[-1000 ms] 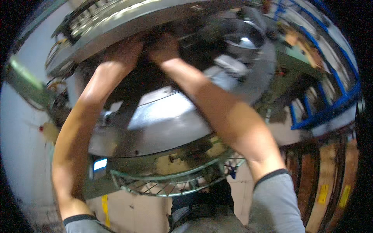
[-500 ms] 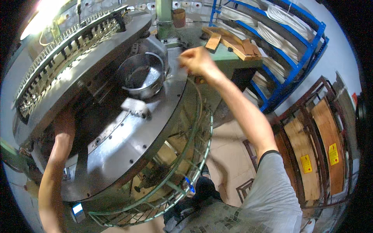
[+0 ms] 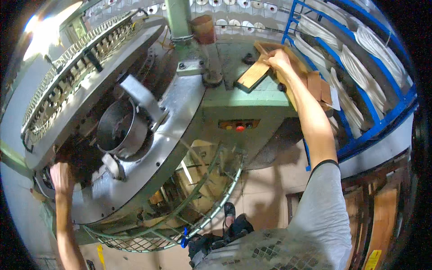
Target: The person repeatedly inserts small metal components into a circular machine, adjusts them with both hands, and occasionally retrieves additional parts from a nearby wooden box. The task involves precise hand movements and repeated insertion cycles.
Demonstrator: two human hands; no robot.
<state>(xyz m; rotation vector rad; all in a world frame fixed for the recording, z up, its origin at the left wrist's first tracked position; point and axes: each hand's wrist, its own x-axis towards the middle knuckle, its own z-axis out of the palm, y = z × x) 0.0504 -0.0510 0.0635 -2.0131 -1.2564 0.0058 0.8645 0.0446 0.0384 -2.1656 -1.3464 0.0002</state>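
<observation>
In the head view, with twelve o'clock taken as straight up, the wooden block [image 3: 253,77] is found on the green table [image 3: 265,97], beside the wooden tray [image 3: 269,46]. Its long axis is laid on a slant, from between seven and eight o'clock at the dark-edged end to between one and two o'clock at the far end. At that far end the right hand [image 3: 278,60] is placed, fingers bent downward, so the body of the block is seen toward eight o'clock from it. Contact seems to be made there, but whether the block is gripped cannot be told. The right arm is stretched out over the tray.

By the left hand [image 3: 61,177] the block is not reached at all: it is set well apart, toward two o'clock, across the whole machine. That hand is rested at the near end of the metal ring [image 3: 184,96], by a dark opening, with its fingers curled; whether anything is held in them is hidden. Between one and two o'clock from it the metal pot [image 3: 134,135] is seated. The two hands are thus parted widely, and the right is by far the nearer to the block.
</observation>
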